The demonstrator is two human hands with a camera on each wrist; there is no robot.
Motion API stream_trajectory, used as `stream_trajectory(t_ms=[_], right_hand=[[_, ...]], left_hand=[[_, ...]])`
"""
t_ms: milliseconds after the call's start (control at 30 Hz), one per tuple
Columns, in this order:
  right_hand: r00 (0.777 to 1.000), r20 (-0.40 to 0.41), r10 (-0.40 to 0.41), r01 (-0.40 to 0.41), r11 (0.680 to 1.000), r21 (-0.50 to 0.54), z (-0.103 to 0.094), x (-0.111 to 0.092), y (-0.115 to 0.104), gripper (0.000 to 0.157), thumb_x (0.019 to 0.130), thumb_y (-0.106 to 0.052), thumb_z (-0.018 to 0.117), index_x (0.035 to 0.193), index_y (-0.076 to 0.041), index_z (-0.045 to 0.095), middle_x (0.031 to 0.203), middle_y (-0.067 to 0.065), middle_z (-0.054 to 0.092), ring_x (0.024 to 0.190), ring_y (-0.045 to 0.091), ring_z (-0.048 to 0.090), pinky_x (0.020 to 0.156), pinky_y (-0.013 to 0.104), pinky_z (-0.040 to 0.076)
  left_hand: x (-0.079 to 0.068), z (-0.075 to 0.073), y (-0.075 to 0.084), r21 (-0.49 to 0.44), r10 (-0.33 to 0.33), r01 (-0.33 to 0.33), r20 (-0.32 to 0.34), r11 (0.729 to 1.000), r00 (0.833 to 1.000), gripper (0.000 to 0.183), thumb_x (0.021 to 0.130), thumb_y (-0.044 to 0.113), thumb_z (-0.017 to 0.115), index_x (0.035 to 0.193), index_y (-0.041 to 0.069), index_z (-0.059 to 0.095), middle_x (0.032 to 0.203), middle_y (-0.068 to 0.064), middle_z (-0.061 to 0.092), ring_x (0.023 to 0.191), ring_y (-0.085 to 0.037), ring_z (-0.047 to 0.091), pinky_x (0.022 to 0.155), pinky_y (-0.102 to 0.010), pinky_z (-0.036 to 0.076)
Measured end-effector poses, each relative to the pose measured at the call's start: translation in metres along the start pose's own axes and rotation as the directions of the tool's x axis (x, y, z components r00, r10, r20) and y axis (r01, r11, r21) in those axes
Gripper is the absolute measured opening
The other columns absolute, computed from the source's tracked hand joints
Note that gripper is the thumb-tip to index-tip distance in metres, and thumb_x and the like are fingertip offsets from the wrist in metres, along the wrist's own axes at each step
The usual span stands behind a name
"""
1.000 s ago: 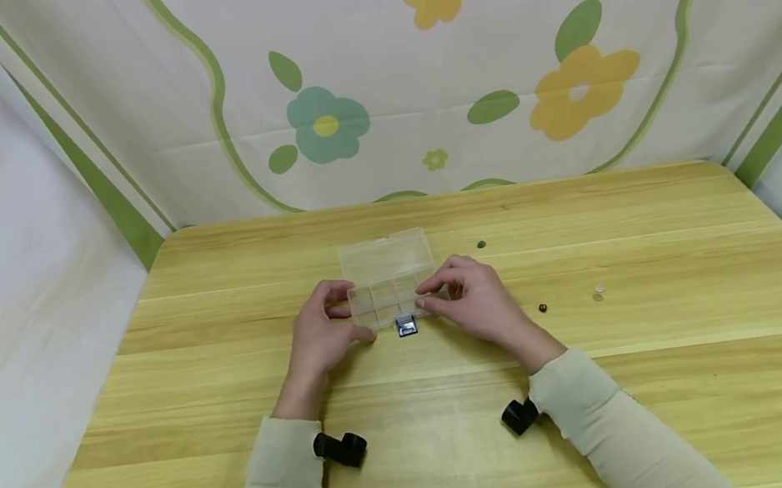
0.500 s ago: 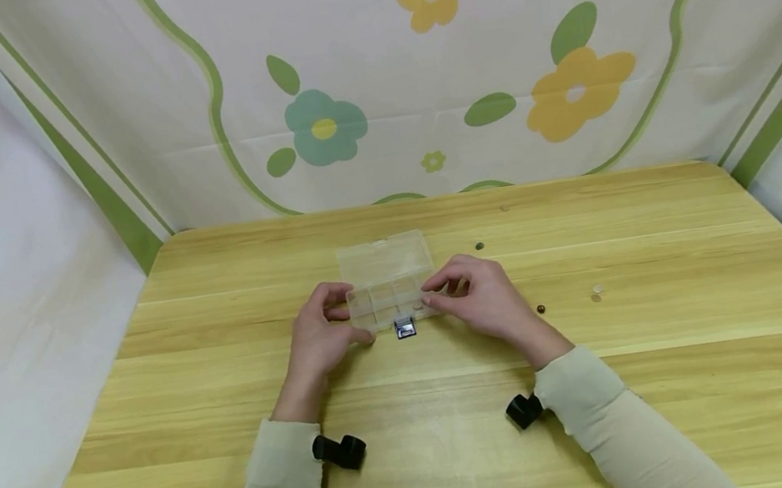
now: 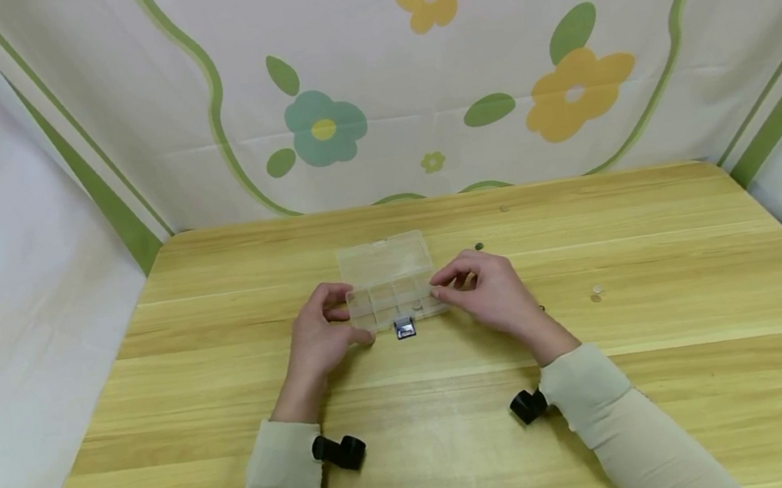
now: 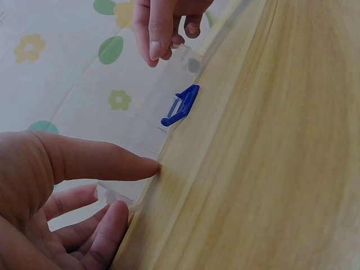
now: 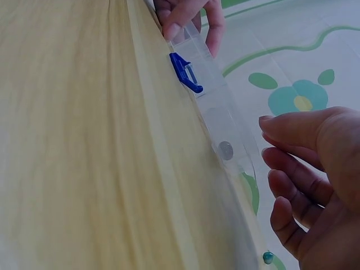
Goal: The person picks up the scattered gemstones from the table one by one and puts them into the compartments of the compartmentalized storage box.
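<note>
A clear plastic compartment box (image 3: 384, 300) lies on the table with its lid (image 3: 384, 258) raised at the back. At its front edge is a blue latch (image 4: 183, 105). My left hand (image 3: 322, 328) grips the box's left end, thumb in front and fingers behind. Just off the right end hovers my right hand (image 3: 485, 291), its fingers loosely bent and nothing visible between them. A small grey round piece (image 5: 225, 150) shows through the wall in the right part of the box; its exact kind cannot be made out.
Beyond my right hand lies a small dark green round piece (image 3: 478, 246). A pale clear piece (image 3: 597, 289) sits farther right, another (image 3: 504, 208) near the back edge. A dark brown bead (image 3: 542, 308) is mostly hidden by my right wrist. A flowered curtain (image 3: 418, 122) hangs behind.
My right hand has drawn back to the right from over the box, leaving the small round piece visible inside. The left hand keeps its hold; the brown bead has become mostly covered.
</note>
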State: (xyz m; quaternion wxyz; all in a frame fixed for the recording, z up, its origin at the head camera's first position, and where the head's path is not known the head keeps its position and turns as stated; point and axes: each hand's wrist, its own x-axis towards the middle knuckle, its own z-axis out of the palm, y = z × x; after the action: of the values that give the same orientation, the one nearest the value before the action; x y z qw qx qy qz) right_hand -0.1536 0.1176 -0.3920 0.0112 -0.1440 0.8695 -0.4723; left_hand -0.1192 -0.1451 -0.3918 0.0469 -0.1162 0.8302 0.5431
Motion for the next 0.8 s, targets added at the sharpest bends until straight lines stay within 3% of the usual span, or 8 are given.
stream_trajectory(t_ms=[800], right_hand=[[1.0,-0.023,0.007,-0.008,1.0,-0.016,-0.012,-0.002,0.005,0.009,0.094,-0.02,0.084,0.103,-0.018,0.085,0.1,0.0,0.076,0.093,0.018,0.065,0.079,0.029,0.053]], left_hand=[[0.0,0.001,0.0,0.007,0.001,-0.001,0.003,1.0,1.0,0.076,0.072,-0.01,0.087,0.139,0.016,0.064,0.14,-0.009,0.066,0.118,-0.03,0.062,0.099,-0.044,0.052]])
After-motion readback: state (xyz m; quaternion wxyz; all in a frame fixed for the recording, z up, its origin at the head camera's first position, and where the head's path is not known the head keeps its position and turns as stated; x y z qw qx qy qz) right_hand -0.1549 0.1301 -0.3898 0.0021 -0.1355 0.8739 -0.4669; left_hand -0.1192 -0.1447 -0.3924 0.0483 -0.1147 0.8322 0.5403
